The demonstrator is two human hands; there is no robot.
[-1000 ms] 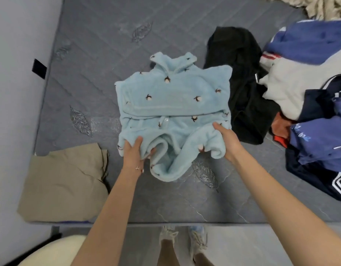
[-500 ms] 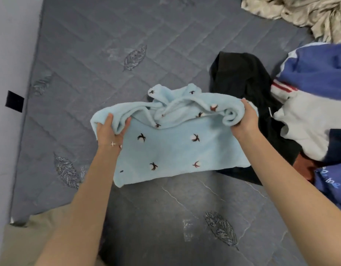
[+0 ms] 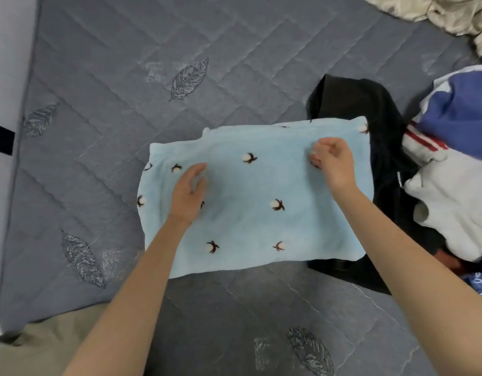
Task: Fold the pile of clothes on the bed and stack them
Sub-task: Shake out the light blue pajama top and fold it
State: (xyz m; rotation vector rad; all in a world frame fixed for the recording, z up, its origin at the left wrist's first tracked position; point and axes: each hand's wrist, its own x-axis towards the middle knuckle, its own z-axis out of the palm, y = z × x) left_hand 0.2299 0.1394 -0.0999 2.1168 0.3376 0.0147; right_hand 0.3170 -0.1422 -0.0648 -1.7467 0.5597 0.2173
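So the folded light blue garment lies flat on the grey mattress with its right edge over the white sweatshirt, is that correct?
Not quite. The head view shows the folded light blue garment lying flat on the grey mattress, but its right edge lies over the black garment instead.

Light-blue fleece garment [image 3: 250, 210] with cotton-boll print lies folded flat beneath left hand [image 3: 186, 194] and right hand [image 3: 333, 164]; the unfolded clothes pile [image 3: 451, 191] is heaped beyond the right hand.
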